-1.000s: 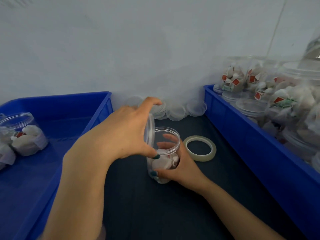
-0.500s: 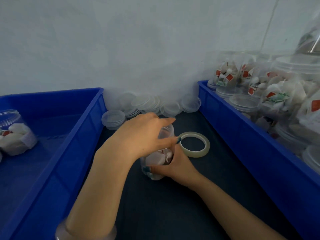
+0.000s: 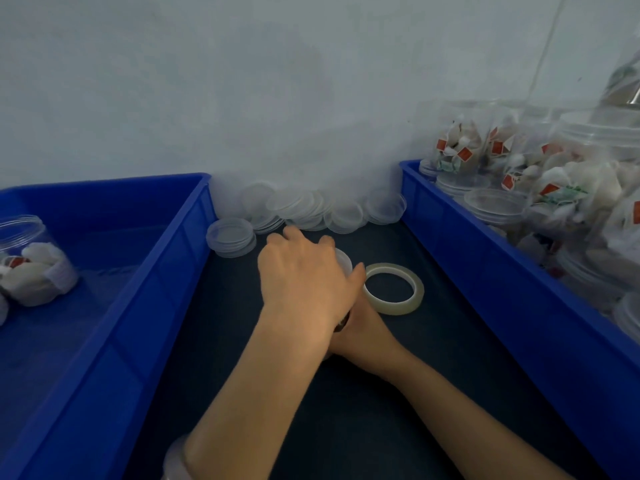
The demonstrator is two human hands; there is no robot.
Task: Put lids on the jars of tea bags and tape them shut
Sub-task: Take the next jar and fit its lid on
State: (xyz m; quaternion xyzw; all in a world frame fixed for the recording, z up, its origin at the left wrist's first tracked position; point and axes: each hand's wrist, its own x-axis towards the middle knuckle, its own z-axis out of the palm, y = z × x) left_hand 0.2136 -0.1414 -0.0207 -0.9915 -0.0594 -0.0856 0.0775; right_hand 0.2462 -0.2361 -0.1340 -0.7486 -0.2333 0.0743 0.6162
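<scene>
Step now: lid going on 1 jar, mid-counter, just L of tape roll.
L hand: over jar top, fingers curled down round the lid; pressing or twisting, can't tell which.
R hand: under L hand, wrapped on jar side to steady it; most fingers hidden.
Jar: upright on counter btwn the 2 bins, nearly all covered by hands; whether lid is fully seated is not visible.
Tape: roll flat on counter, touching or just beside R hand; nobody holds it, no strip visible on this jar, so taping probably not started.
Spare lids: pile along back edge of counter at the wall, plenty left.
L bin: 1 tea-bag jar at its far L side; lid/tape status unclear.
R bin: crowded w/ tea-bag jars, several w/ open rims, look unlidded.
Progress est.: early. This jar needs lid seated, then tape; R bin's load still to do.
</scene>
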